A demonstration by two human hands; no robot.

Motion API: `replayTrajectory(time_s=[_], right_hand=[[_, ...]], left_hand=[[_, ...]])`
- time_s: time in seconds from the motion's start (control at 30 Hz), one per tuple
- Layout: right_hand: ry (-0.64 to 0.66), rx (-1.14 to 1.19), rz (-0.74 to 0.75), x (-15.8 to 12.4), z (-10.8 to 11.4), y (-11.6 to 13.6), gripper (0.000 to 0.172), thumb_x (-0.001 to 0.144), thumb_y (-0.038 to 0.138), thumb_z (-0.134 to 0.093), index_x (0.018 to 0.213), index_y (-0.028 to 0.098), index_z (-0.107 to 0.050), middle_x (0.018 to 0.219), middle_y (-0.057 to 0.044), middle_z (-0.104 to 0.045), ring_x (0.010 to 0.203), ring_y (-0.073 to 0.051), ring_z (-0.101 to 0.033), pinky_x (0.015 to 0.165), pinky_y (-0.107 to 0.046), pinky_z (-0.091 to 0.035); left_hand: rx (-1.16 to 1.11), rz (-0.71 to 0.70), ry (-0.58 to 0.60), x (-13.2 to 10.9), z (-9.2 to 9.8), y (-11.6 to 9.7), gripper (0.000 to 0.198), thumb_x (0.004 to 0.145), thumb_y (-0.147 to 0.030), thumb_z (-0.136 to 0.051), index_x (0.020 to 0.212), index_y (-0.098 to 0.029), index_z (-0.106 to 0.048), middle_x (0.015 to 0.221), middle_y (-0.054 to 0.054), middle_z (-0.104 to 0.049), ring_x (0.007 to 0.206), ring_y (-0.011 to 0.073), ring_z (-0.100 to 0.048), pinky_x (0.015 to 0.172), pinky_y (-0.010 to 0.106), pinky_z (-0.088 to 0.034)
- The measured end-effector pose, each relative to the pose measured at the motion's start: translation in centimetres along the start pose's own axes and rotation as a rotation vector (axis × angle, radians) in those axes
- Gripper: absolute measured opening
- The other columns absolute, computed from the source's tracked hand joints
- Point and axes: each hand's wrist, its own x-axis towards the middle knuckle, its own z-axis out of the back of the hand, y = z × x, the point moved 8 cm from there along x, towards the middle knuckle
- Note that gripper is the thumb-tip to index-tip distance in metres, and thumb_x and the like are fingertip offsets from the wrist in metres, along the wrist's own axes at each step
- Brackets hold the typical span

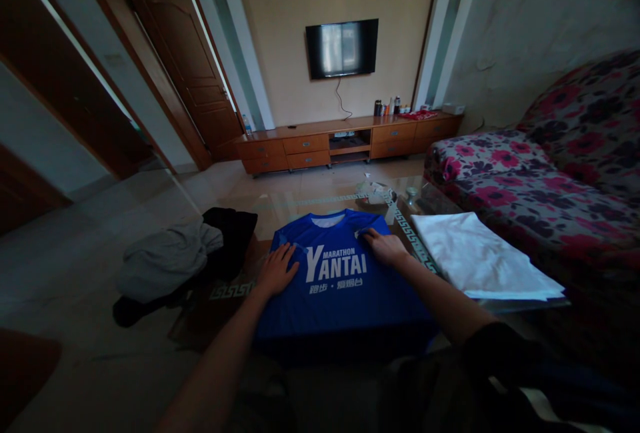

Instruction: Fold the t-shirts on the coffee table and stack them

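A blue T-shirt (340, 313) with white lettering across its chest lies front up on a glass-topped table, its collar pointing away from me. My left hand (277, 270) rests flat on the shirt's left side, fingers apart. On the upper right of the chest, my right hand (387, 247) has its fingertips drawn together at a small raised bit of the blue cloth. Both sleeves are out of sight, and the lower hem falls in shadow near my body.
A grey and black clothes pile (165, 260) lies left; a folded white garment (480, 256) lies right. Behind the shirt are a crumpled plastic bag (375, 192) and a small glass object (411, 194). A flowered sofa (560, 183) stands right, a wooden TV cabinet (307, 152) beyond.
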Motion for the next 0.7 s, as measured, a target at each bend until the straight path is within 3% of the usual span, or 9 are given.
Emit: replayTrajectory(time_s=[0.13,0.23,0.3,0.4,0.5,0.6,0.7], right_hand=[[0.067,-0.063,0.07,-1.0,-1.4,2.3,0.061,0.097,0.013,-0.037,0.155,0.035,-0.036,0.147,-0.015,-0.048,0.1,-0.026,-0.069,0.087,-0.042,-0.054],[0.062,-0.037,0.046,-1.3,-0.9,2.1,0.068,0.097,0.016,-0.042,0.158,0.041,-0.027,0.145,-0.014,-0.05,0.103,-0.027,-0.069,0.089,-0.043,-0.052],[0.046,0.054,0.04,-1.3,-0.2,1.4,0.065,0.098,0.028,-0.047,0.159,0.04,-0.025,0.143,-0.013,-0.054,0.109,-0.029,-0.067,0.092,-0.043,-0.051],[-0.085,0.274,-0.013,-1.1,1.5,-1.4,0.055,0.101,0.043,-0.041,0.154,0.027,-0.038,0.135,-0.012,-0.062,0.116,-0.027,-0.064,0.096,-0.037,-0.048],[-0.219,0.367,-0.147,-1.4,2.1,-5.6,0.041,0.103,0.032,-0.033,0.136,0.02,-0.054,0.126,-0.013,-0.067,0.115,-0.024,-0.064,0.099,-0.032,-0.046],[-0.179,0.333,-0.224,-2.0,0.1,-8.4,0.036,0.101,0.028,-0.037,0.127,0.015,-0.058,0.126,-0.018,-0.064,0.116,-0.025,-0.062,0.101,-0.034,-0.043],[-0.129,0.325,-0.146,-2.7,-2.0,-9.4,0.035,0.096,0.024,-0.042,0.126,0.011,-0.056,0.128,-0.02,-0.06,0.116,-0.025,-0.061,0.104,-0.034,-0.041]], left_hand=[[-0.003,0.0,-0.001,0.0,-0.2,0.1,0.066,0.1,-0.059,-0.026,0.156,-0.025,-0.034,0.165,0.006,-0.029,0.152,0.0246,-0.026,0.123,0.044,-0.022],[-0.005,-0.011,-0.008,0.0,-0.3,0.2,0.067,0.1,-0.059,-0.027,0.156,-0.024,-0.034,0.165,0.006,-0.03,0.152,0.0246,-0.027,0.123,0.044,-0.022],[-0.002,-0.008,-0.014,0.0,-0.3,0.2,0.067,0.099,-0.059,-0.028,0.156,-0.024,-0.034,0.165,0.006,-0.03,0.151,0.025,-0.028,0.123,0.044,-0.022],[-0.009,-0.005,-0.016,0.0,-0.3,0.2,0.067,0.099,-0.059,-0.027,0.156,-0.025,-0.034,0.165,0.006,-0.029,0.151,0.0252,-0.027,0.123,0.044,-0.022],[-0.023,-0.003,-0.007,-0.1,-0.3,0.2,0.067,0.099,-0.059,-0.027,0.157,-0.025,-0.034,0.165,0.006,-0.028,0.152,0.0252,-0.026,0.123,0.046,-0.021],[-0.027,-0.004,0.001,-0.1,-0.3,0.2,0.067,0.099,-0.059,-0.027,0.157,-0.025,-0.033,0.165,0.006,-0.028,0.152,0.0244,-0.025,0.124,0.045,-0.021],[-0.023,-0.004,0.008,-0.2,-0.2,0.1,0.067,0.099,-0.059,-0.026,0.157,-0.025,-0.033,0.166,0.006,-0.027,0.153,0.0239,-0.024,0.124,0.045,-0.02]])
